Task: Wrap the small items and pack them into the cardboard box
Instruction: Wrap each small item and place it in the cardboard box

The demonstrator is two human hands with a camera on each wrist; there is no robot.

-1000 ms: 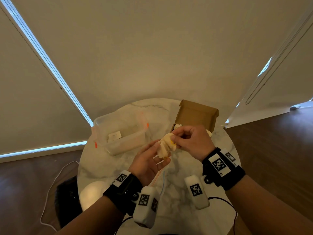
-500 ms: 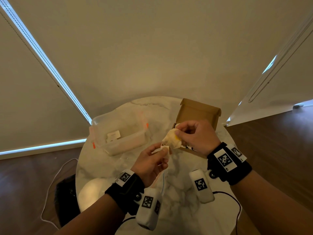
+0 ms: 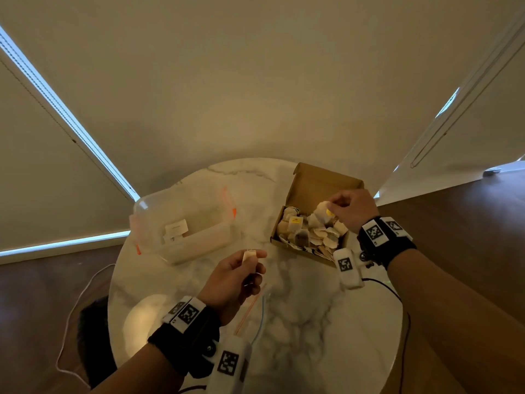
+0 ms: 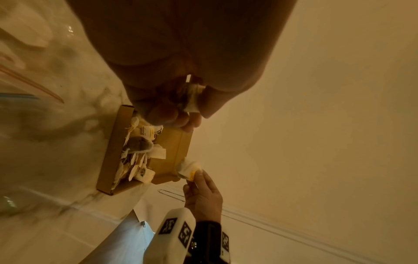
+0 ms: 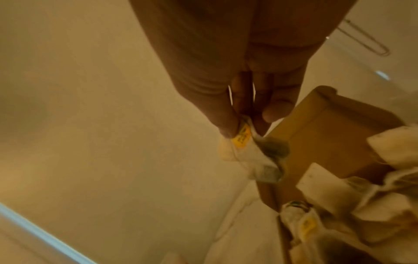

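Note:
An open cardboard box [image 3: 321,183] stands at the table's far right, holding several wrapped tea bags [image 3: 312,234]. My right hand [image 3: 345,207] hovers over the box and pinches a wrapped tea bag with a yellow tag [image 3: 324,213] [image 5: 244,142] [image 4: 187,169]. My left hand [image 3: 241,268] is over the middle of the table and pinches a small pale item [image 3: 250,255] [image 4: 192,96] between thumb and fingers.
A clear plastic tub [image 3: 181,226] with orange clips stands at the table's left, a few white slips inside. A clear zip bag [image 3: 255,311] with red and blue strips lies near my left wrist. The round marble table [image 3: 312,322] ends close to the wall.
My hands have parted. The right hand carried the wrapped tea bag rightward over the box; the left hand stayed near the table's middle with the small pale item.

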